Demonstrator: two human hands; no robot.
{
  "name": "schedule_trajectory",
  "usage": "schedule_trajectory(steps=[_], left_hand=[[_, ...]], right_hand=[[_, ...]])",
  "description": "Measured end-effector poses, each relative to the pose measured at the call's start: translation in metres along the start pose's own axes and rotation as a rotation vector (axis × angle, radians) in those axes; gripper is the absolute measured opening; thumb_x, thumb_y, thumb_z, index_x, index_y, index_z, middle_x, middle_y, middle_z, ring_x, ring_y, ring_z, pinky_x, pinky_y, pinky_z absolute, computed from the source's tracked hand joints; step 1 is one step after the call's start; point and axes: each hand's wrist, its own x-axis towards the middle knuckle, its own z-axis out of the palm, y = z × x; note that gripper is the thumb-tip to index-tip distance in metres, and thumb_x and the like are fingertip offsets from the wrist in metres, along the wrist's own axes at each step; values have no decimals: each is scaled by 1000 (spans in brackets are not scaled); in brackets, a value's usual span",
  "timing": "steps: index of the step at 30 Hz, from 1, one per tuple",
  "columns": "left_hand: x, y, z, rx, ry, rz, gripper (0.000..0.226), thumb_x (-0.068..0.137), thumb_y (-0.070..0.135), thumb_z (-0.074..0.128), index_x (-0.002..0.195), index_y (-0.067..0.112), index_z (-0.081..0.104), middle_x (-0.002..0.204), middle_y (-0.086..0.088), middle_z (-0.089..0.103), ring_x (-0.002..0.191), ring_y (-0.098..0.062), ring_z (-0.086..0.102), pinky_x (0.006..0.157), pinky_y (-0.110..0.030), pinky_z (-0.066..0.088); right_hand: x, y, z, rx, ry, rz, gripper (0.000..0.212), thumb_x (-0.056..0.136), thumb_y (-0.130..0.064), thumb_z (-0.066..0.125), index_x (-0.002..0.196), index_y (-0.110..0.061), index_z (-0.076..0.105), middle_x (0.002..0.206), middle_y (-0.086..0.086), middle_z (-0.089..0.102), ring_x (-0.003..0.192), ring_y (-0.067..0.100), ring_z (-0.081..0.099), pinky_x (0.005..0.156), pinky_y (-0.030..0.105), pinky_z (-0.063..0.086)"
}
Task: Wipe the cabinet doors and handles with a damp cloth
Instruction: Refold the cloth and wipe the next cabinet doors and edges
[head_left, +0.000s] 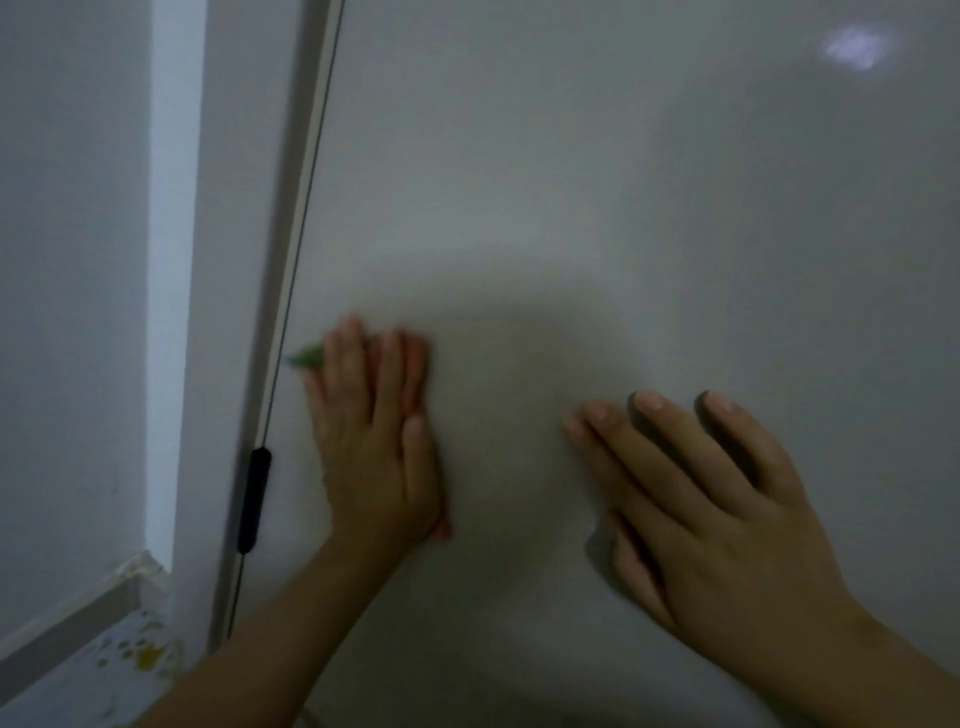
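Observation:
A glossy white cabinet door (597, 208) fills most of the view. My left hand (376, 441) lies flat on it near its left edge, fingers straight, pressing a cloth against the door. Only a green corner of the cloth (306, 356) and a reddish edge under the palm show; the rest is hidden by the hand. My right hand (711, 499) rests flat on the door to the right, fingers spread, holding nothing. A black handle (254, 501) sits on the door's left edge, just left of my left wrist.
A thin dark gap (306, 208) runs along the door's left edge beside a white frame strip (228, 260). Further left is a pale wall (67, 286). A speckled floor (119, 670) with a skirting board shows at the bottom left.

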Motion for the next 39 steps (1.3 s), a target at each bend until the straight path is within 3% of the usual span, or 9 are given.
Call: schedule_trajectory(steps=[9,17,27,30,32,34,36,37,39], left_hand=[[52,33,-1,-18,-3,170,59,94,28,25,150,10,15,155,-15,12,146,-35,7,116,-60,2],[4,-20,0,-58,92,-276,61,96,27,21,149,-1,14,157,-22,8,146,-29,4,117,-50,-4],[-21,-19,-5,-165,-77,-261,62,96,32,20,151,3,17,157,-7,-4,148,-24,-6,117,-49,-8],[-28,-36,-19,-244,-121,-168,55,99,19,29,150,8,12,158,-4,-5,148,-23,-5,118,-54,0],[-37,-51,-28,-226,-114,-131,59,97,10,42,150,12,14,158,-5,-2,148,-26,-1,120,-47,6],[-43,-61,-35,-205,-66,-200,54,101,27,42,149,22,18,158,-4,4,148,-28,6,120,-39,10],[-48,-70,-39,-213,3,-375,51,98,54,36,146,42,24,157,3,17,145,-23,17,119,-40,17],[-51,-76,-39,-199,49,-434,49,96,57,38,143,47,28,153,4,24,143,-20,21,117,-44,23],[-61,-88,-38,-83,107,-408,50,96,40,50,143,31,33,148,-5,24,138,-19,22,110,-49,32]], right_hand=[[5,-5,-6,18,-37,41,56,81,-25,46,134,-10,53,139,6,52,129,25,41,111,46,22],[13,-35,2,81,-59,91,59,77,-24,48,134,-9,54,137,5,42,128,27,39,114,45,17],[39,-76,21,341,-43,-46,57,77,-16,46,133,-6,53,131,5,45,122,26,43,115,39,20],[56,-110,41,495,-51,-38,59,80,-11,41,138,-2,37,137,9,36,126,26,40,113,35,26],[69,-134,52,604,-43,-4,57,84,-8,37,140,-2,29,143,12,29,133,27,33,116,31,22],[84,-154,60,677,-52,11,60,83,-6,34,142,0,23,148,16,24,139,28,24,118,31,17],[100,-170,69,660,-82,38,60,84,-7,31,142,5,22,150,24,26,140,33,22,116,40,24],[107,-175,73,601,-86,71,60,85,-10,31,142,7,23,150,25,28,141,34,22,115,45,26],[118,-179,85,443,-96,112,60,88,-15,31,143,7,22,151,23,27,141,32,19,117,43,17]])
